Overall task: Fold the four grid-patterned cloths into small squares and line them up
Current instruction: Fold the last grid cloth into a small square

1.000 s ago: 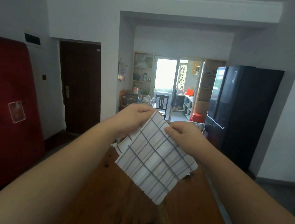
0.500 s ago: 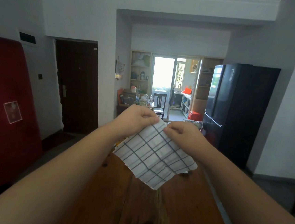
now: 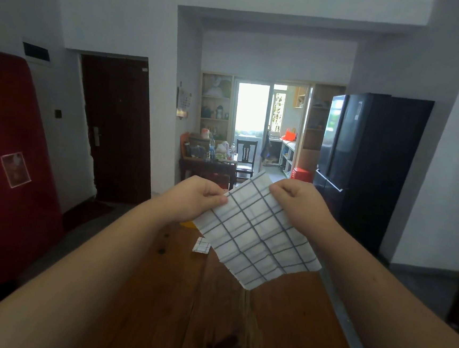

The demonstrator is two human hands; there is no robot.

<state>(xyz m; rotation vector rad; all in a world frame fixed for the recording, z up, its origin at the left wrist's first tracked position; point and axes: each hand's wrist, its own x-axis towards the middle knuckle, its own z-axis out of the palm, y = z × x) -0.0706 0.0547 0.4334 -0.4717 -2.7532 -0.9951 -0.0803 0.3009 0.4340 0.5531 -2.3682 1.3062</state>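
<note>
Both your arms reach forward over the desk (image 3: 172, 307), a long brown wooden top with dark knots in the grain.

Your left hand (image 3: 198, 196) and your right hand (image 3: 295, 204) hold one grid-patterned cloth (image 3: 256, 237) up in the air above the desk. The cloth is white with dark blue lines. It hangs cornerwise: one corner points up between your hands and the lowest corner points down toward the middle of the desk.

Left fingers (image 3: 217, 199) are curled, thumb on top, pinching the cloth's upper left edge. Right fingers (image 3: 279, 190) are curled too, knuckles toward the camera, gripping the upper right edge. The two hands are near each other but apart, with the top corner standing between them. A soft crease runs down the cloth. I cannot tell how many layers it has.

A small folded grid cloth (image 3: 201, 245) lies flat on the desk, just left of the hanging cloth's lower left edge and clear of both hands. Something yellow (image 3: 188, 223) shows at the far end of the desk, mostly hidden behind your left wrist.

Around the room: a red upright panel (image 3: 9, 168) stands at left, with a dark door (image 3: 115, 130) beyond it. A black fridge (image 3: 368, 163) stands at right. A cluttered side table (image 3: 206, 166) and a chair (image 3: 246, 156) stand by the bright doorway.
</note>
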